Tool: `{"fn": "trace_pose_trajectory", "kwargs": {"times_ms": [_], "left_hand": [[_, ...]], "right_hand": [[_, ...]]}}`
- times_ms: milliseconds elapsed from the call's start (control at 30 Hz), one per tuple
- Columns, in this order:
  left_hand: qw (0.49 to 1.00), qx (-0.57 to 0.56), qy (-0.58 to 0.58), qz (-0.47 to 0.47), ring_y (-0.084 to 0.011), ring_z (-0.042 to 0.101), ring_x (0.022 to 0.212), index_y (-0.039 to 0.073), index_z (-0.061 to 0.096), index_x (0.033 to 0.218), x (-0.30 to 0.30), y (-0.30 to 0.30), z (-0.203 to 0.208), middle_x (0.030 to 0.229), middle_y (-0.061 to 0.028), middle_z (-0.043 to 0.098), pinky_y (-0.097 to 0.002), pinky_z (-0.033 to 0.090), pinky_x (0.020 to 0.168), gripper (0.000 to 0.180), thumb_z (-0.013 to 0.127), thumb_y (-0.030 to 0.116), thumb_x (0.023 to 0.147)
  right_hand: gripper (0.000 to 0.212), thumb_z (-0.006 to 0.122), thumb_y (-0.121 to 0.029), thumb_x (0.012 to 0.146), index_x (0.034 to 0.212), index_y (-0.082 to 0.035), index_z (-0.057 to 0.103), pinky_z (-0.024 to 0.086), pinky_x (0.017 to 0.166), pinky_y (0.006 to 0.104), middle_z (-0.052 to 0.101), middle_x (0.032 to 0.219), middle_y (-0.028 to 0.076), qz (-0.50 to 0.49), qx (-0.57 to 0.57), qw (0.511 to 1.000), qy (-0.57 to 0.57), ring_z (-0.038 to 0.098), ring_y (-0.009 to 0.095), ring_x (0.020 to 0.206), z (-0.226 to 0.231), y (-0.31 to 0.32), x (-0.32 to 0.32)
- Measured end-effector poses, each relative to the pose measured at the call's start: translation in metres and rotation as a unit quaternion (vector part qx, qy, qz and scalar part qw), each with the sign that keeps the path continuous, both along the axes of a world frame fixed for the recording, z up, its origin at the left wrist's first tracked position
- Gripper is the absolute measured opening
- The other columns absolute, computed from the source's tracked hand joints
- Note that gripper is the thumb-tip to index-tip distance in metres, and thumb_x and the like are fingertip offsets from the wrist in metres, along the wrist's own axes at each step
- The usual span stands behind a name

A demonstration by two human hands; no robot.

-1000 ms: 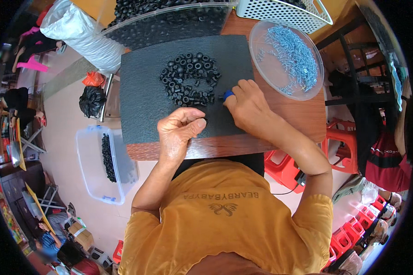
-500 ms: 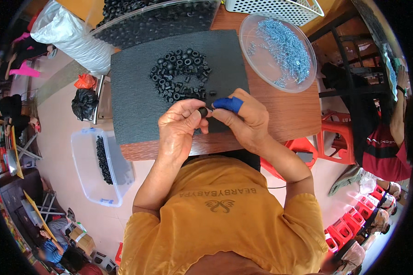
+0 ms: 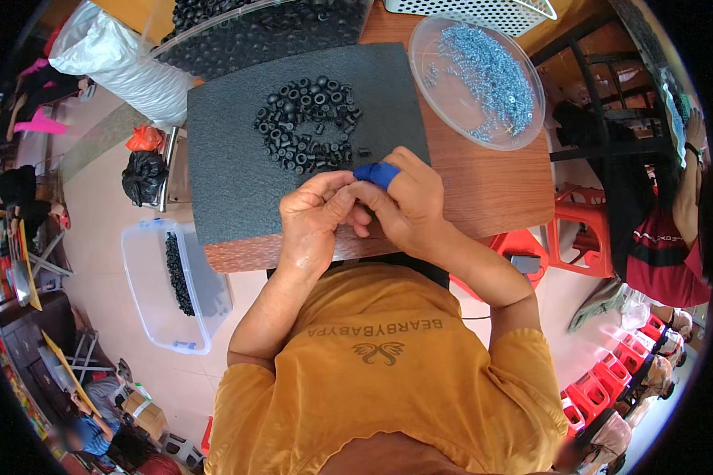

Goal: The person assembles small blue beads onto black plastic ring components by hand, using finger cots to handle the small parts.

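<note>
Both hands meet over the near edge of the dark mat (image 3: 222,158). My left hand (image 3: 309,218) is closed, thumb and fingers pinched where the round black cap showed half a second ago; the fingers now hide it. My right hand (image 3: 412,202), with a blue wrap (image 3: 376,173) on its index finger, is closed too, its fingertips pressed against the left ones. What the right fingers pinch cannot be made out. Beyond the hands lies a loose heap of small black caps and ring-like parts (image 3: 301,119), with one separate black part (image 3: 364,151) beside it.
A round clear tray (image 3: 432,99) of small bluish metal pieces stands at the right. At the back are a clear bin (image 3: 253,39) of black parts and a white perforated basket (image 3: 483,14). Left on the floor sits a clear box (image 3: 142,293); red stools (image 3: 582,237) stand right.
The right hand has moved left and slightly up against the left hand. The black cap, visible before in the left fingers, is now covered. The view has shifted slightly.
</note>
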State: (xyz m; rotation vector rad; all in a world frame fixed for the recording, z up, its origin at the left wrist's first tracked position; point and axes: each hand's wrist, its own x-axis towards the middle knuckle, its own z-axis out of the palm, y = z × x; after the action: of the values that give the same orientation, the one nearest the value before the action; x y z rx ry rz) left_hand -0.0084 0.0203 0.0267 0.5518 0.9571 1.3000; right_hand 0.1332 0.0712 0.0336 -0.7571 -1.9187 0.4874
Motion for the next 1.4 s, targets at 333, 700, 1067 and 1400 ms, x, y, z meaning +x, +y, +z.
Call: {"fn": "trace_pose_trajectory", "kwargs": {"times_ms": [333, 700, 1067, 1400], "left_hand": [[0.994, -0.019, -0.106, -0.030, -0.0180, 0.062, 0.061, -0.005, 0.055, 0.106, -0.007, 0.004, 0.002, 0.080, -0.0129, 0.062, -0.0305, 0.052, 0.051, 0.022, 0.051, 0.012, 0.093], [0.999, -0.016, -0.042, -0.023, -0.0169, 0.063, 0.063, -0.006, 0.052, 0.108, 0.003, 0.001, 0.008, 0.083, -0.0130, 0.062, -0.0300, 0.053, 0.052, 0.022, 0.049, 0.010, 0.094], [0.993, -0.019, -0.117, -0.015, -0.0182, 0.062, 0.070, -0.003, 0.057, 0.103, -0.008, 0.006, -0.002, 0.088, -0.0134, 0.063, -0.0295, 0.051, 0.060, 0.018, 0.054, 0.008, 0.090], [0.986, -0.051, -0.155, -0.025, -0.0171, 0.061, 0.070, -0.004, 0.057, 0.109, -0.007, 0.005, -0.004, 0.089, -0.0131, 0.064, -0.0295, 0.050, 0.060, 0.022, 0.053, 0.008, 0.091]], "right_hand": [[0.010, 0.071, -0.003, 0.067, 0.075, -0.004, 0.066, 0.040, 0.054, 0.0331, 0.058, 0.068, 0.008, -0.003, -0.059, 0.998, 0.020, 0.052, 0.024, 0.063, -0.001, -0.007, 0.007], [0.016, 0.073, -0.005, 0.067, 0.081, -0.004, 0.066, 0.043, 0.058, 0.0328, 0.062, 0.079, 0.006, -0.039, 0.046, 0.997, -0.044, 0.053, 0.024, 0.068, -0.003, -0.009, 0.007], [0.008, 0.072, -0.008, 0.071, 0.078, -0.006, 0.068, 0.043, 0.064, 0.0297, 0.062, 0.077, 0.004, -0.037, -0.235, 0.967, 0.092, 0.054, 0.021, 0.073, 0.007, -0.010, 0.009], [0.017, 0.073, -0.002, 0.070, 0.086, -0.006, 0.069, 0.044, 0.067, 0.0287, 0.061, 0.081, 0.006, 0.005, -0.251, 0.958, 0.141, 0.055, 0.018, 0.079, -0.006, -0.012, 0.006]]}}
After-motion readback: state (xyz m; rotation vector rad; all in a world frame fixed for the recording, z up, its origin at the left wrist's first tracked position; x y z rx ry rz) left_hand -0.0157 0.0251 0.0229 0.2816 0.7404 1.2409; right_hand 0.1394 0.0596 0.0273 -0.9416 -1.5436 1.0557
